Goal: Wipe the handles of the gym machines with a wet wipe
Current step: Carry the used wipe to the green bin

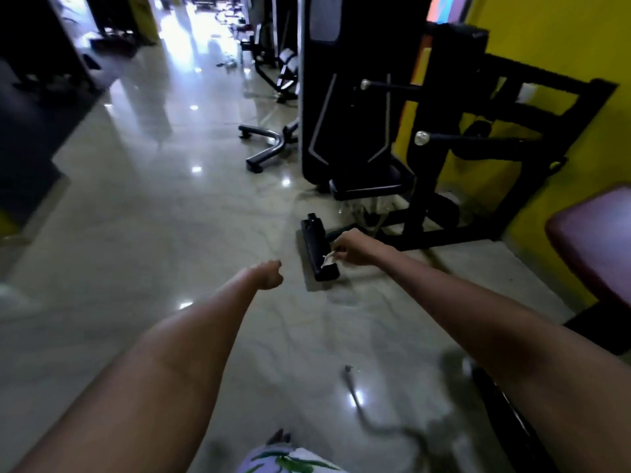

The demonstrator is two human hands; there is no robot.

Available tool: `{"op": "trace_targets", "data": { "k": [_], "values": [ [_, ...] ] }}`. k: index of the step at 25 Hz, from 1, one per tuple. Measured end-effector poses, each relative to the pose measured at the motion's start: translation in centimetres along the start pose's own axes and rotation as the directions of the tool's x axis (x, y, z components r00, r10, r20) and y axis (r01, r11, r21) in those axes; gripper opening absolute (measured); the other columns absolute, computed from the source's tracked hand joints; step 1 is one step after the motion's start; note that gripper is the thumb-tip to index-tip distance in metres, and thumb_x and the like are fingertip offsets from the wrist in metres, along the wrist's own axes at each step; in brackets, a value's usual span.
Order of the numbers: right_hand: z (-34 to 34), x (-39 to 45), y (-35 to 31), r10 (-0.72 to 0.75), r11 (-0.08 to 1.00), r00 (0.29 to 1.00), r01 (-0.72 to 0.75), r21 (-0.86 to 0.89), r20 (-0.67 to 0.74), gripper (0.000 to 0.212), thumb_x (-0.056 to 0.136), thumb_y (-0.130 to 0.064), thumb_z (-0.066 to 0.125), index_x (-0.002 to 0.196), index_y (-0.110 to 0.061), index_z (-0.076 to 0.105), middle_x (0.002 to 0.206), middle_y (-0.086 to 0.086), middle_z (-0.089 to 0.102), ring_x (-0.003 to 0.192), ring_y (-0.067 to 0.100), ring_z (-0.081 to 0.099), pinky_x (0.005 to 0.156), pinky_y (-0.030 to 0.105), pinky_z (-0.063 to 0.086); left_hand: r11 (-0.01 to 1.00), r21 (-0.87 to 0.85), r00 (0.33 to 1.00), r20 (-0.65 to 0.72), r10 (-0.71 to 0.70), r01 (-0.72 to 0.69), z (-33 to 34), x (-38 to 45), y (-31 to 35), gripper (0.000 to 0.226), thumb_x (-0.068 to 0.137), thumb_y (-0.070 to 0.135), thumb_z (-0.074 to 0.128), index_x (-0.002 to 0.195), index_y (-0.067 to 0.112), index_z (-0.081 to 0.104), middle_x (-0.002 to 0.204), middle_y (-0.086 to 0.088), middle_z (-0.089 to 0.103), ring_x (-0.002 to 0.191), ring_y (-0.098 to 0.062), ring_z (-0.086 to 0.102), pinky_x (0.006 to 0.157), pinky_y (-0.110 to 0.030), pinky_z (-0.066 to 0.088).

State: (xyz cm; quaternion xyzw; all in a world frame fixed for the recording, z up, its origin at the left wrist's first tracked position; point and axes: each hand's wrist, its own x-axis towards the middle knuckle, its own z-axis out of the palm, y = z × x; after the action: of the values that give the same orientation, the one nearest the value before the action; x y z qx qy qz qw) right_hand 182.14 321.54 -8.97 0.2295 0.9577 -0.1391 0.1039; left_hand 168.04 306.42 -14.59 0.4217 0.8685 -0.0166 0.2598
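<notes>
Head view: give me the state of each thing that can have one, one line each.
right hand: pinches the wet wipe.
wet wipe: crumpled, against the black foot bar.
black foot bar: low on the floor, under the wipe.
left hand: fingers curled, holding nothing.
machine handles: untouched.

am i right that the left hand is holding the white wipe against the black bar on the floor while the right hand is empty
Not quite: the hands are swapped. In the head view the right hand holds the white wipe against the black bar on the floor, while the left hand is curled and empty.
</notes>
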Motion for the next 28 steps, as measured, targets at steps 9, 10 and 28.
{"op": "trace_targets", "data": {
  "k": [9, 10, 28],
  "values": [
    [2.4, 4.5, -14.0, -0.4, 0.908, 0.906, 0.412, -0.074, 0.138, 0.023, 0.091, -0.014, 0.055, 0.106, 0.001, 0.064, 0.099, 0.015, 0.07, 0.089, 0.027, 0.067, 0.08, 0.036, 0.053, 0.937, -0.153, 0.943, -0.066, -0.326, 0.313, 3.1, -9.8, -11.4, 0.051, 0.098, 0.018, 0.04, 0.146, 0.008, 0.025, 0.153, -0.012, 0.025, 0.139, -0.025, 0.029, 0.109, -0.029, 0.027],
    [2.7, 5.0, -15.9, -0.447, 0.884, 0.879, 0.463, -0.069, 0.165, 0.022, 0.09, -0.013, 0.056, 0.105, 0.001, 0.064, 0.097, 0.015, 0.07, 0.087, 0.027, 0.068, 0.08, 0.037, 0.054, 0.913, -0.192, 0.923, -0.067, -0.378, 0.36, 3.5, -11.1, -12.6, 0.052, 0.098, 0.018, 0.039, 0.147, 0.008, 0.024, 0.154, -0.013, 0.024, 0.139, -0.026, 0.029, 0.109, -0.029, 0.026],
    [10.1, 9.6, -55.4, -0.885, 0.238, 0.276, 0.96, -0.147, 0.376, 0.033, 0.09, -0.027, 0.059, 0.108, 0.0, 0.065, 0.112, 0.015, 0.064, 0.105, 0.029, 0.058, 0.087, 0.03, 0.042, 0.371, -0.567, 0.498, 0.08, -0.864, 0.735, 7.6, -32.6, -38.0, 0.056, 0.097, 0.013, 0.035, 0.149, 0.009, 0.015, 0.157, -0.01, 0.014, 0.143, -0.024, 0.02, 0.114, -0.032, 0.022]
  ]
}}
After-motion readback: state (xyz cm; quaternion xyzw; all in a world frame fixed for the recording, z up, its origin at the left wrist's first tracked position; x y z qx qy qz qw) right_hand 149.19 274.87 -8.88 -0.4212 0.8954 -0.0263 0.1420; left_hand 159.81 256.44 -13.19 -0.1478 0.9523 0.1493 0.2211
